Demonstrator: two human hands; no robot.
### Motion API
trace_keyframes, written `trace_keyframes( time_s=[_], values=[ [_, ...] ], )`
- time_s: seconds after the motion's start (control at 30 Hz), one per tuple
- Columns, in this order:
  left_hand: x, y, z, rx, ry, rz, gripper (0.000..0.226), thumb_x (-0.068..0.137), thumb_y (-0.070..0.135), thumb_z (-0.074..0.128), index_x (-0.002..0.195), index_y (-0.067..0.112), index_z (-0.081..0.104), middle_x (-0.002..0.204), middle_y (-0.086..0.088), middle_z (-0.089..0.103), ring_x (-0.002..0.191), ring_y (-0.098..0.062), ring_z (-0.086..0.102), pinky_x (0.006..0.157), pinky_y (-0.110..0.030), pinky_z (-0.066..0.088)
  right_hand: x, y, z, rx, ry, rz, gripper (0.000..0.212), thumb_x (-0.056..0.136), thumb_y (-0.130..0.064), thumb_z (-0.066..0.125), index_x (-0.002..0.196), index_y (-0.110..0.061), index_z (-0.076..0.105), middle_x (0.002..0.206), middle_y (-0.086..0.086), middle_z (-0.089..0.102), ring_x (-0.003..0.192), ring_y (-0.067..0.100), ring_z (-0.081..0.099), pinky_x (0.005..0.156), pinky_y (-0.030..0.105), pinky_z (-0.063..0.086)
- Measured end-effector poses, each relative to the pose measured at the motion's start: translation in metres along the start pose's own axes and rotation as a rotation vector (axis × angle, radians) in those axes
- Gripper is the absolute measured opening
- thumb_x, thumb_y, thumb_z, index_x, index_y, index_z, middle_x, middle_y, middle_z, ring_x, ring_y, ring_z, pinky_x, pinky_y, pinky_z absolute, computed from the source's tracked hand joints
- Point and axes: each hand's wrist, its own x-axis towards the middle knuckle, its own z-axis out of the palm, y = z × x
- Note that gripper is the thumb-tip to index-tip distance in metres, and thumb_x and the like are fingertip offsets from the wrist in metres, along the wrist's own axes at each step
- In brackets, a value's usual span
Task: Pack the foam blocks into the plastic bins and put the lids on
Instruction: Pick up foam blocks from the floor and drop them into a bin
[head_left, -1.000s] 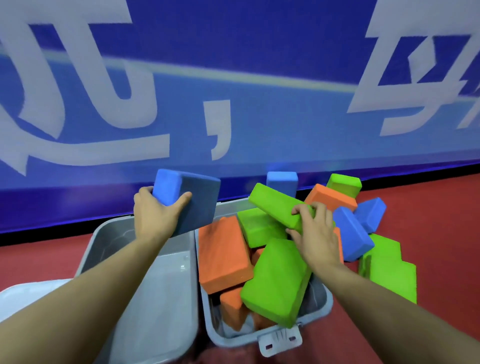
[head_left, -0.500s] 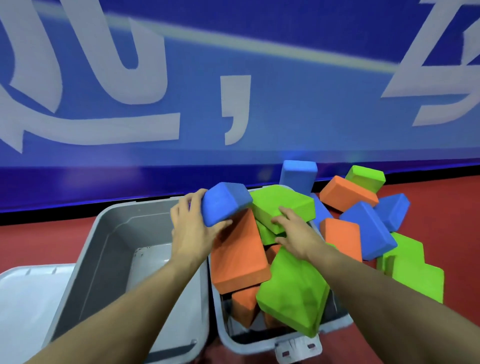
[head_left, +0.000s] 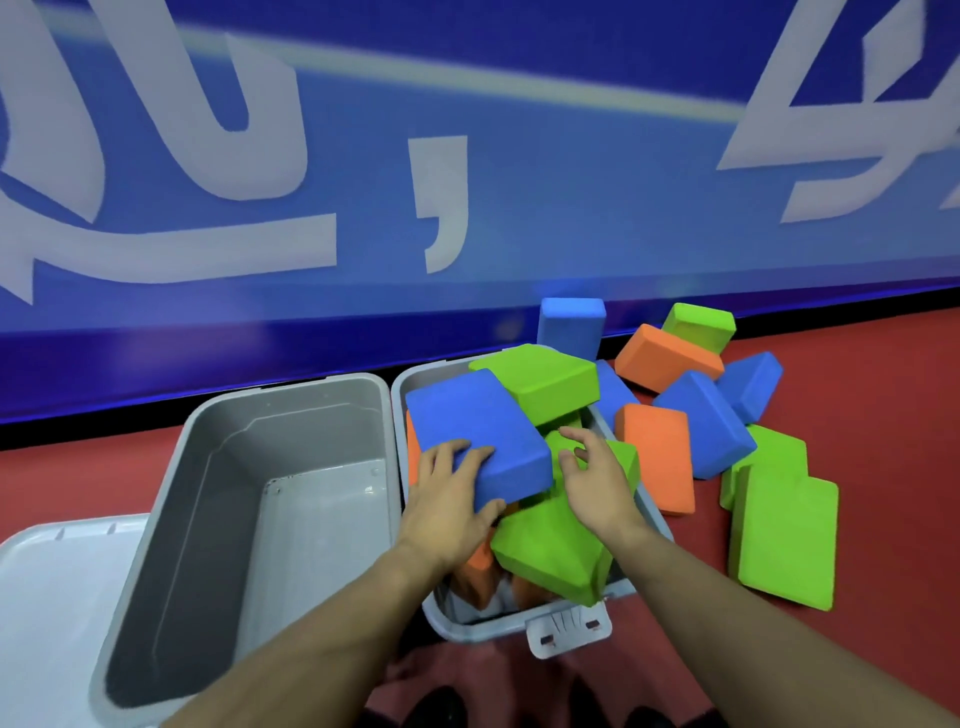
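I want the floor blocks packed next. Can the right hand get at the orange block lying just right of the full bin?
Probably yes: the right hand hovers open, and the orange block lies uncovered just beyond the bin's rim.

A big blue wall (head_left: 519, 218) fills the top of the view. It has huge pale letters (head_left: 218, 156) painted on it and a fat comma shape (head_left: 441, 197) in the middle. A thin light stripe (head_left: 467, 78) runs across the wall, a bit blurry. Lower down the blue gets darker. A black strip (head_left: 104, 431) runs along the bottom of the wall. The floor (head_left: 883, 415) is dark red and looks smooth
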Motion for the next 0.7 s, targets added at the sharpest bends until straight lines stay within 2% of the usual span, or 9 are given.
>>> trace_keyframes(
  time_s=[0.17, 0.27, 0.43, 0.5, 0.57, 0.7],
  values=[
    [0.000, 0.020, -0.009, 0.115, 0.061, -0.045, 0.066, 0.088, 0.059, 0.060, 0.147, 0.035, 0.042, 0.149, 0.006, 0.034, 0.140, -0.020, 0.027, 0.117, -0.048, 0.026, -0.008, 0.010, -0.026, -0.052, 0.031, -0.034, 0.035, 0.103, -0.021, 0.052, 0.137, -0.016, 0.055, 0.143, 0.005, 0.053, 0.132, 0.025, 0.050, 0.111, 0.045, 0.040],
    [-0.002, 0.044, -0.014, 0.095, 0.101, -0.047, 0.062, 0.088, 0.060, 0.060, 0.144, 0.037, 0.045, 0.148, 0.007, 0.037, 0.139, -0.019, 0.028, 0.117, -0.053, 0.024, -0.016, 0.011, -0.047, -0.079, 0.032, -0.027, 0.036, 0.102, -0.022, 0.054, 0.137, -0.014, 0.054, 0.141, 0.007, 0.054, 0.133, 0.025, 0.050, 0.111, 0.042, 0.039],
    [-0.004, 0.100, -0.010, 0.001, 0.179, 0.105, 0.054, 0.090, 0.059, 0.059, 0.137, 0.032, 0.053, 0.137, 0.007, 0.048, 0.130, -0.018, 0.039, 0.107, -0.040, 0.033, -0.035, 0.027, -0.094, -0.189, 0.007, 0.059, 0.046, 0.099, -0.031, 0.059, 0.142, -0.017, 0.051, 0.142, 0.010, 0.053, 0.130, 0.026, 0.051, 0.109, 0.035, 0.038],
    [-0.003, 0.126, -0.001, -0.048, 0.136, 0.157, 0.054, 0.091, 0.056, 0.060, 0.138, 0.029, 0.051, 0.135, 0.006, 0.049, 0.128, -0.018, 0.041, 0.105, -0.037, 0.035, -0.037, 0.041, -0.118, -0.229, 0.016, 0.121, 0.053, 0.097, -0.035, 0.061, 0.144, -0.015, 0.049, 0.146, 0.012, 0.051, 0.134, 0.027, 0.048, 0.112, 0.035, 0.036],
    [0.001, 0.149, 0.015, -0.124, 0.062, 0.162, 0.057, 0.093, 0.052, 0.061, 0.141, 0.025, 0.048, 0.136, 0.003, 0.048, 0.129, -0.019, 0.041, 0.109, -0.036, 0.035, -0.036, 0.059, -0.142, -0.241, 0.040, 0.188, 0.058, 0.095, -0.038, 0.064, 0.145, -0.013, 0.048, 0.148, 0.014, 0.050, 0.136, 0.028, 0.048, 0.113, 0.036, 0.036],
    [0.023, 0.186, 0.070, -0.348, -0.108, -0.005, 0.063, 0.092, 0.047, 0.067, 0.144, 0.017, 0.046, 0.141, -0.004, 0.047, 0.131, -0.020, 0.046, 0.114, -0.036, 0.035, -0.022, 0.109, -0.183, -0.241, 0.086, 0.287, 0.067, 0.090, -0.040, 0.070, 0.145, -0.010, 0.047, 0.146, 0.016, 0.050, 0.135, 0.029, 0.048, 0.113, 0.037, 0.037]
  ],
)
